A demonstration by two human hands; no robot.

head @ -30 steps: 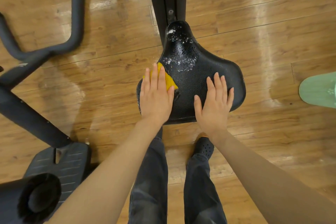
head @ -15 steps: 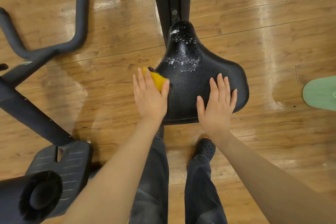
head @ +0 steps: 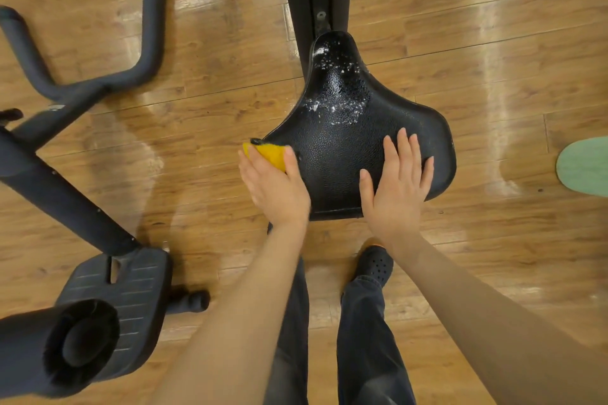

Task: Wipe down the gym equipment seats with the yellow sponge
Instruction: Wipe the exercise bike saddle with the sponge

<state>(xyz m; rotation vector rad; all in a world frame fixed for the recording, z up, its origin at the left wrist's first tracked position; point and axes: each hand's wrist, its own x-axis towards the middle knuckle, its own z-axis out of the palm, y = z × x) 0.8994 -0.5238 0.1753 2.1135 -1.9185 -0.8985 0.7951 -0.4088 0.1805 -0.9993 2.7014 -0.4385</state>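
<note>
slid to the seat [head: 348, 154] edge, left hand [head: 276, 187] grips sponge [head: 271, 154]; right hand [head: 398, 184] lies flat.

A single head-worn wide-angle view looks almost straight down from above, close over the black bike seat [head: 355, 148] at centre frame. Both forearms reach in from the near edge. The wooden floor [head: 210, 128] fills the background, with lines bowing toward the edges from lens distortion.
</note>
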